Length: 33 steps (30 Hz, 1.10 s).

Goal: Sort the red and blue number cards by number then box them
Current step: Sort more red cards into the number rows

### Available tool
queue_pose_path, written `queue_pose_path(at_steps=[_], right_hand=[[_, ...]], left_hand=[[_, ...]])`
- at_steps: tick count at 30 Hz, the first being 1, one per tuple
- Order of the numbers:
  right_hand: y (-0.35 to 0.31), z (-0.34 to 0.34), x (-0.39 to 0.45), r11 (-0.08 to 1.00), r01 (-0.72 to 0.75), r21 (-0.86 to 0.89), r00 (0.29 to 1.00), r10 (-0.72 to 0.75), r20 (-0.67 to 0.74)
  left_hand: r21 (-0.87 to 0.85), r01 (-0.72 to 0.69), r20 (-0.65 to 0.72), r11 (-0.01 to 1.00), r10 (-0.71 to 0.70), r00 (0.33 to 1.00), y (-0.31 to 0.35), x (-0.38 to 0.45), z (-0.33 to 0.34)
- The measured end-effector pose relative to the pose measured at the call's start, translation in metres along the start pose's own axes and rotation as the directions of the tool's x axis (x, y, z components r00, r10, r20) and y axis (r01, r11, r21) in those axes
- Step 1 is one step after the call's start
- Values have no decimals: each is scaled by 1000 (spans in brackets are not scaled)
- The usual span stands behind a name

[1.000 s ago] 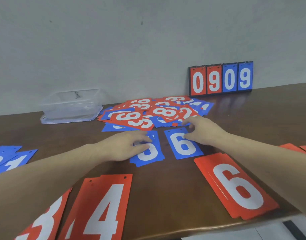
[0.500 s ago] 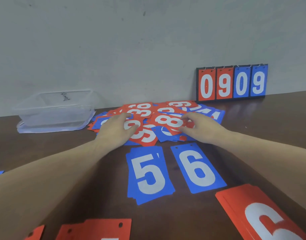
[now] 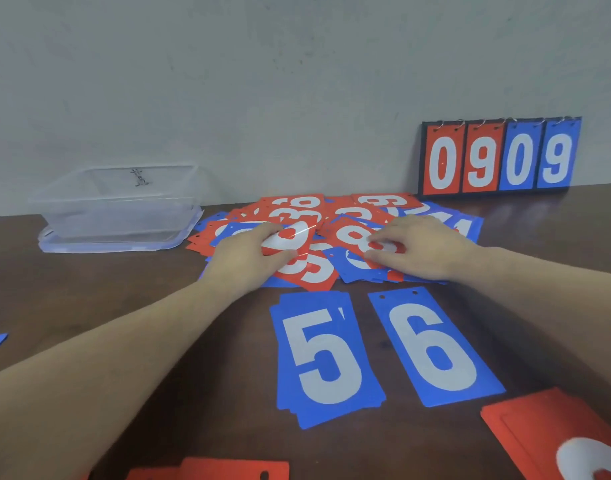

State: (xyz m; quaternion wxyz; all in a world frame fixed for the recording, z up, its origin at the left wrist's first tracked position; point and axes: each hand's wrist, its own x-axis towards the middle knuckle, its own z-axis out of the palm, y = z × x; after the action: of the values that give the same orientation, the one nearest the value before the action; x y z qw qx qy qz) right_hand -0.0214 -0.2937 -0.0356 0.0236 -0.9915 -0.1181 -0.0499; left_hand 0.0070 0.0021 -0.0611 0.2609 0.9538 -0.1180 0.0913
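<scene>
Dark wooden table (image 3: 89, 306) against a grey wall. Nearest: red stacks at the near edge, cut off by the frame. Beyond, blue 5 stack (image 3: 326, 358) and blue 6 stack (image 3: 435, 348) side by side, laid out by number (likely to keep sorted groups apart). Farther, left hand (image 3: 248, 252) pinching a red card (image 3: 290, 237) off the unsorted pile (image 3: 331, 233); right hand (image 3: 425, 247) fingers curled onto a red 8 card (image 3: 356, 237). Far left, clear box (image 3: 117, 209), no cards seen inside. Far right, scoreboard (image 3: 501, 155) reading 0909.
</scene>
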Motion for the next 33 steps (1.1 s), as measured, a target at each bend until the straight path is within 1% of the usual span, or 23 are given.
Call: queue_pose_path(at_steps=[4,6,8,10,13,15,18,21,23,25,28,31,33], right_hand=[[6,-4,3,997,15,75,999,-11,-52],[11,-4,6,991,6,132,1000,-7,10],[13,-5,10,981,-12,193,996,-5,88],[14,-6,15,978,-18,209,992,-9,127],[10,-5,21,986,7,164,980,-40,195],[6,-1,21,984,-12,177,973,-29,227],[4,2,17,968,-46,246,987,7,159],[-2,-3,11,985,-2,170,998,-9,66],[-6,-5,7,989,35,141,999,-36,0],[-8,-5,3,972,24,236,998,-12,-54],[-10,-5,-2,927,-24,375,991,70,-111],[-14,-11,-7,832,-51,553,965,184,-189],[-16,-15,-10,759,-62,648,944,256,-209]], left_hand=[[-72,-142,-53,987,138,989,2,-5,-1],[-77,-177,-38,981,175,984,1,-6,-2],[-68,-166,-15,984,165,986,1,-5,-3],[-83,-135,-5,987,136,991,0,-6,-5],[-234,-146,-49,961,138,989,-1,-7,-7],[-313,-163,-109,936,136,985,-1,-7,-7],[-343,-157,-195,926,93,976,0,-6,-6],[-379,-105,-177,920,39,983,1,-9,-6],[-375,-108,-155,921,53,986,3,-11,-7],[-388,-106,-142,915,54,988,4,-13,-8],[-455,-79,-153,887,10,988,6,-15,-12],[-515,-85,-195,853,-20,981,11,-16,-17],[-551,-98,-219,828,-30,975,18,-18,-22]])
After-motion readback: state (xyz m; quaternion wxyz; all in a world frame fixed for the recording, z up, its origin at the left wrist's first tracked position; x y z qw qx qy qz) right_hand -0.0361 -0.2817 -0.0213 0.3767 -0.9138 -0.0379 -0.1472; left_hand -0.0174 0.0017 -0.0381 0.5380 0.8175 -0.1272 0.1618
